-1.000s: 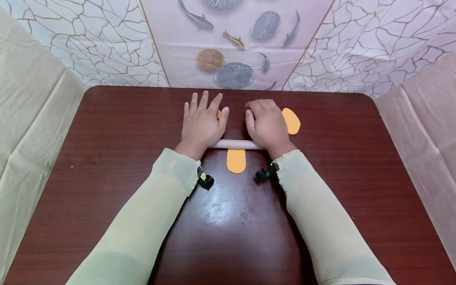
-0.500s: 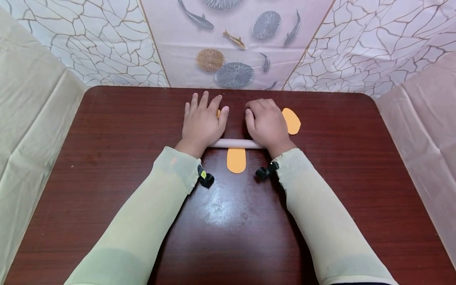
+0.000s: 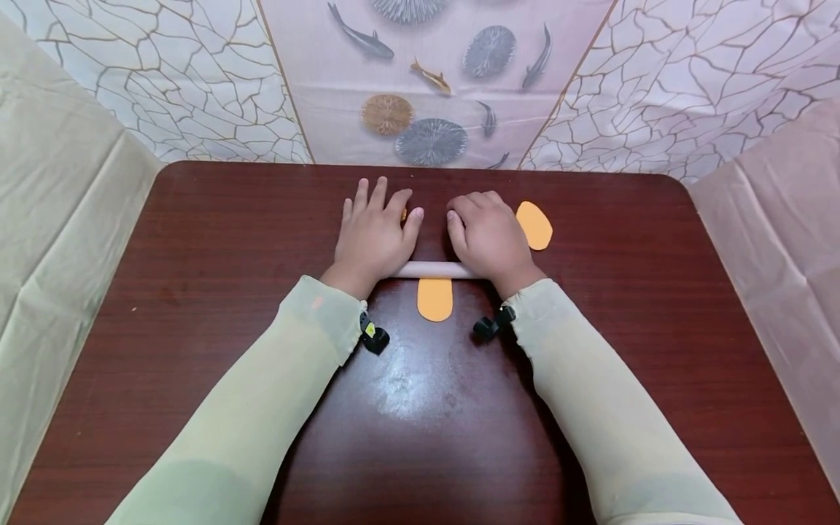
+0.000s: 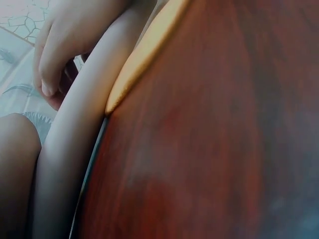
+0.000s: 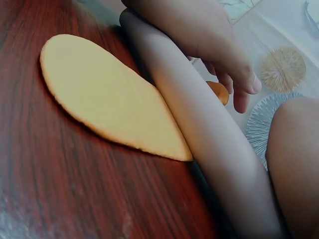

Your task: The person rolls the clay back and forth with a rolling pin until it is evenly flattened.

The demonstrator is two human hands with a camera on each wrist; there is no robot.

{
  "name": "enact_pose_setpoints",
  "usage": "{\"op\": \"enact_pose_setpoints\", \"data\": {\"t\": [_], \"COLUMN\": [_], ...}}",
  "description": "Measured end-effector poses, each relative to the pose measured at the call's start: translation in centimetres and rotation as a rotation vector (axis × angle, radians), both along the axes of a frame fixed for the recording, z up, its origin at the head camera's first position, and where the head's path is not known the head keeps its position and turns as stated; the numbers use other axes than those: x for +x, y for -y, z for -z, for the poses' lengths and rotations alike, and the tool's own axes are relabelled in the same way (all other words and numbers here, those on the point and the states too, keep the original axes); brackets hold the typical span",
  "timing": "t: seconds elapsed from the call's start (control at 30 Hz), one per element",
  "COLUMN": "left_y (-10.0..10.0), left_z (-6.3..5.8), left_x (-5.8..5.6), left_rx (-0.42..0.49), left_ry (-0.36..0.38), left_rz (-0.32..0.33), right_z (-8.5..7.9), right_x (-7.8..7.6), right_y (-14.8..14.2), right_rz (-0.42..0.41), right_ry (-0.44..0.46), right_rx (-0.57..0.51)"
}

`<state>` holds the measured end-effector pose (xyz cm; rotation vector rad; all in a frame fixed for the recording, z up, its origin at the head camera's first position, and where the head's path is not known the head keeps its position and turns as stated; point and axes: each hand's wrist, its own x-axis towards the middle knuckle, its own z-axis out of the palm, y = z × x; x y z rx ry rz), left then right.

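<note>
A smooth, pale rolling pin (image 3: 434,270) lies crosswise on the table, over the far end of a flat, orange, dough-like strip (image 3: 435,300) with a rounded near end. My left hand (image 3: 372,237) rests palm down on the pin's left part, fingers spread forward past it. On the pin's right part rests my right hand (image 3: 488,237), its fingers loosely bent beyond it. The right wrist view shows the strip (image 5: 109,97) meeting the pin (image 5: 199,114). Both pin ends are mostly hidden under the hands in the head view.
A second flat orange piece (image 3: 534,226) lies just right of my right hand. Beside my left index finger a small orange lump (image 3: 403,215) peeks out. The dark red wooden table (image 3: 197,350) ends at a patterned cloth backdrop (image 3: 433,87).
Both hands have drawn back slightly towards me, and the rolling pin has come a little nearer over the strip. The left index finger looks more bent. The orange pieces stay put.
</note>
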<state>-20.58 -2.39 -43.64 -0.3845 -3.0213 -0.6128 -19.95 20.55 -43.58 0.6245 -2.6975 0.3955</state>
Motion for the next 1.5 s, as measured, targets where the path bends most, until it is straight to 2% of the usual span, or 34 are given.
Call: {"op": "enact_pose_setpoints", "data": {"t": [0.27, 0.5, 0.73, 1.03, 1.33, 1.5], "left_y": [0.0, 0.2, 0.4, 0.6, 0.8, 0.9], "left_z": [-0.1, 0.0, 0.0, -0.1, 0.1, 0.4], "left_x": [0.5, 1.1, 2.1, 3.6, 5.1, 6.1], "left_rx": [-0.025, -0.026, -0.036, -0.073, -0.118, -0.134], "left_ry": [0.021, 0.038, 0.062, 0.070, 0.044, 0.058], "left_rz": [0.029, 0.049, 0.064, 0.093, 0.135, 0.153], "right_z": [-0.1, -0.1, 0.0, -0.4, -0.5, -0.2], "right_x": [0.7, 1.4, 2.1, 3.7, 5.6, 6.8], "right_y": [0.1, 0.1, 0.0, 0.2, 0.4, 0.5], "right_rz": [0.033, 0.050, 0.058, 0.097, 0.095, 0.103], "right_ry": [0.105, 0.137, 0.185, 0.367, 0.364, 0.364], "right_rx": [0.030, 0.036, 0.071, 0.103, 0.157, 0.190]}}
